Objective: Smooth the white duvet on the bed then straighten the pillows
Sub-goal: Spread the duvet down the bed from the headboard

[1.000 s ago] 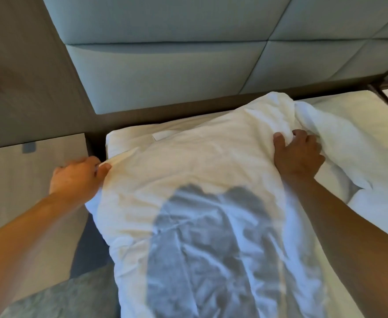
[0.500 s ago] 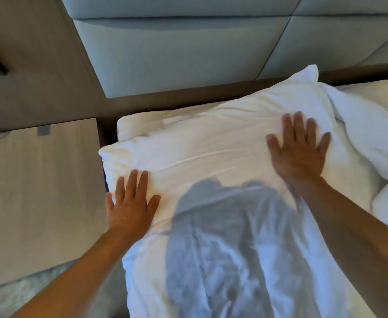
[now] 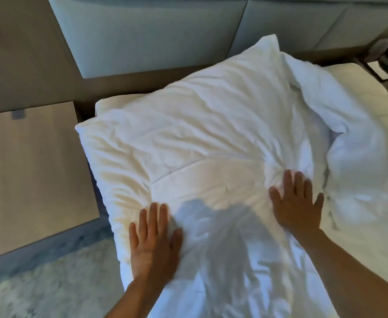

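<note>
The white duvet point(image 3: 199, 143) covers the head of the bed, creased, with one corner peaking up near the headboard. My left hand point(image 3: 152, 242) lies flat on it near the bed's left edge, fingers spread, holding nothing. My right hand point(image 3: 297, 203) presses flat on the duvet further right, fingers apart, with fabric bunched just ahead of the fingertips. A second fold of white bedding point(image 3: 353, 157) is heaped to the right. A sliver of a pillow point(image 3: 110, 104) shows under the duvet's far left corner.
A pale wooden nightstand point(image 3: 32, 171) stands close to the bed's left side. The padded grey headboard point(image 3: 156, 35) runs along the back. Light carpet point(image 3: 50, 283) lies at lower left. A dark stand point(image 3: 381, 60) is at far right.
Both hands let go of the duvet's corners, went flat, and slid back toward me along the duvet. The cover now lies flatter over the head of the bed.
</note>
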